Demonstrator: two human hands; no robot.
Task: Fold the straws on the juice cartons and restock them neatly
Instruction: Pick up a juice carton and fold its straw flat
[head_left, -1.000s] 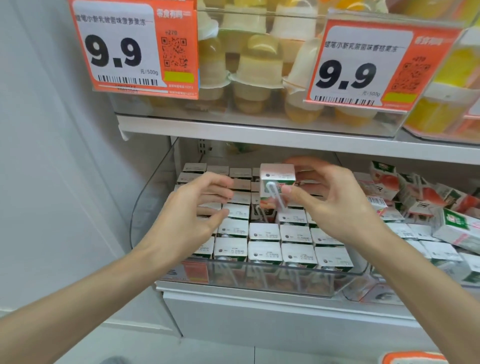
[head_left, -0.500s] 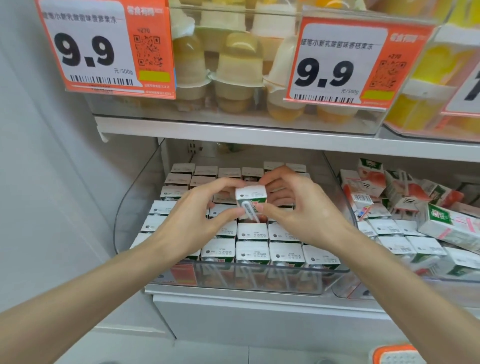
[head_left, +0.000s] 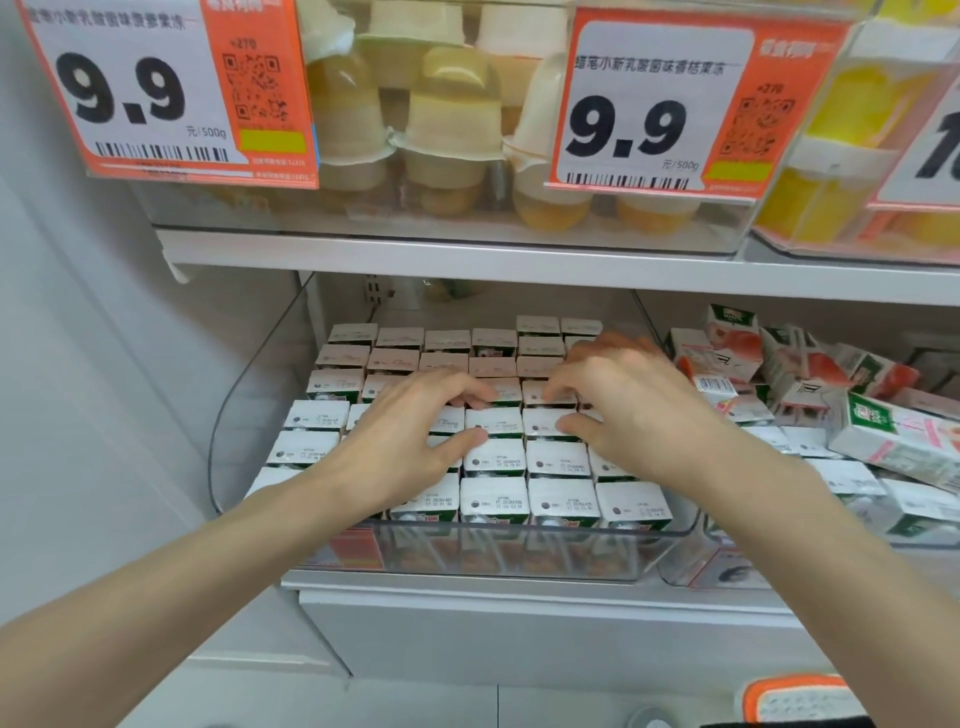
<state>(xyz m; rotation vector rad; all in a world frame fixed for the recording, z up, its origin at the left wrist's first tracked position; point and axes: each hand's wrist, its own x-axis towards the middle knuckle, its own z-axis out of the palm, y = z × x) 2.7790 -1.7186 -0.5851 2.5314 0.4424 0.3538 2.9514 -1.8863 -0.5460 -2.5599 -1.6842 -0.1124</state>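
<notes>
1. Price tag (head_left: 156, 88): above the clear bin (head_left: 519, 558), over its left end; orange and white, printed 9.9.
2. Left hand (head_left: 410, 441): over the left half of the clear bin. Fingers bent, fingertips down on carton tops, thumb tip at the edge of one top. Pinching or merely pressing: cannot tell.
3. Juice cartons (head_left: 561, 501): inside the clear bin, upright, white tops up. Packed in tight rows from front wall to back, tops roughly level, nothing lifted out.
4. Jelly cups (head_left: 447, 130): above the clear bin, on the upper shelf (head_left: 467, 260); pale yellow, stacked in a clear container.
5. Right hand (head_left: 623, 410): over the right half of the clear bin, close beside the left hand, not touching it. Fingers bent, tips on carton tops, thumb tip on a top. Gripping or only pressing: cannot tell.
6. Second price tag (head_left: 649, 104): above the clear bin, over its right end; also printed 9.9.
7. Loose cartons (head_left: 737, 358): just right of the clear bin, heaped, tilted or lying flat, red and green faces showing.
8. Orange-edged object (head_left: 800, 701): below and right of the clear bin, cut off by the frame; kind unclear.
</notes>
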